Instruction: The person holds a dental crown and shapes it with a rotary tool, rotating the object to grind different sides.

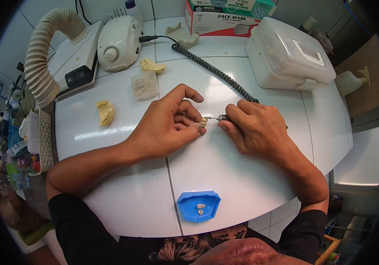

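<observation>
Between the thumb and fingers of my left hand [172,121] is a small tooth-coloured dental crown piece [203,122]. My right hand [258,128] grips a rotary handpiece [225,118], its thin metal bur [211,118] pointing left and right at the crown piece. From behind my right hand a coiled black cord [216,70] runs up to the white control unit [119,44]. Nearer my body, a blue tray [198,194] carries two small tooth-coloured pieces [200,209].
A yellowish dental cast [105,113] sits left of my left hand. Behind it are a clear box of pale pieces [145,85] and another cast [152,66]. A suction unit with ribbed hose [43,53], a lidded case [291,55] and mask boxes [229,20] line the back.
</observation>
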{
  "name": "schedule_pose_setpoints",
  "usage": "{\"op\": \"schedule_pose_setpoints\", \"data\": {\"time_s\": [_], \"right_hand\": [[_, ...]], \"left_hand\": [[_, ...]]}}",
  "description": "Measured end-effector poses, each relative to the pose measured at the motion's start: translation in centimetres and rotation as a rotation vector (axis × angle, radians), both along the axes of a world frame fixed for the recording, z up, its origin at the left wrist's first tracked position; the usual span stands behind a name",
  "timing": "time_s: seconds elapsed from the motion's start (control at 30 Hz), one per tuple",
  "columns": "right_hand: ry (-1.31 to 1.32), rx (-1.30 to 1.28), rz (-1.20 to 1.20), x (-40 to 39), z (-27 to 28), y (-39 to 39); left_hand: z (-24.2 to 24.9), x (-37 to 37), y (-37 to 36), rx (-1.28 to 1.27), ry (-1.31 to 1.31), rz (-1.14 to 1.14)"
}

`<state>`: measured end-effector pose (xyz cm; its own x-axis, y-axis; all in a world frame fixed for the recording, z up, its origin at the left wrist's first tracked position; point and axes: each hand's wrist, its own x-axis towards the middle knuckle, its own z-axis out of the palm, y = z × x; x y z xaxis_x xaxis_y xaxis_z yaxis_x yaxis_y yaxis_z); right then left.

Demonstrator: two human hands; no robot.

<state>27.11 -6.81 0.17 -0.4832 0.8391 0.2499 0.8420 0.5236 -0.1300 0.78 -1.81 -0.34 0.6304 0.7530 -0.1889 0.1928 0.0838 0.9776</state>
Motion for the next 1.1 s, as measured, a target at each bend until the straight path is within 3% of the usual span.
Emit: {"op": "schedule_pose_setpoints", "data": {"time_s": [1.1], "right_hand": [[-0.043,0.004,-0.001,-0.44,0.14,-0.06]], "left_hand": [[0.41,0.61,0.04,0.015,0.059,0.033]]}}
